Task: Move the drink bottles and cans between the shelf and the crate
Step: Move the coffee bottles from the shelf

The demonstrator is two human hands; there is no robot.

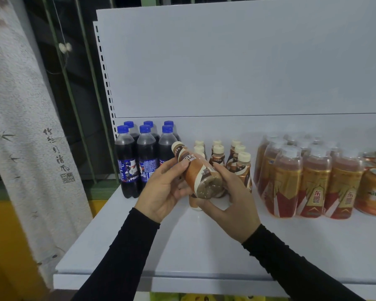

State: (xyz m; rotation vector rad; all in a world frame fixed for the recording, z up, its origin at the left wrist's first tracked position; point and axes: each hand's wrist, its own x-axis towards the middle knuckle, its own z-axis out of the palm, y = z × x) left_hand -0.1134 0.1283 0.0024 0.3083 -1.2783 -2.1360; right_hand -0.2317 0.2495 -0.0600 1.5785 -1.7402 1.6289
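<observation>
Head view: both hands grip coffee bottle [199,173]; Pepsi bottles [139,157] behind.

Shelf [182,253]: painted metal, smooth, matt white, with a perforated metal upright [104,68] at its left edge. Cola bottles [147,157], coffee bottle [199,172] and energy-drink bottles [313,183]: clear glossy plastic under glossy printed film labels, the last group under shiny shrink-wrap; cans [372,192]: glossy metal. Hanging curtain [22,109]: rough, matt woven cloth; sleeves [126,253]: matt black knit fabric.
</observation>
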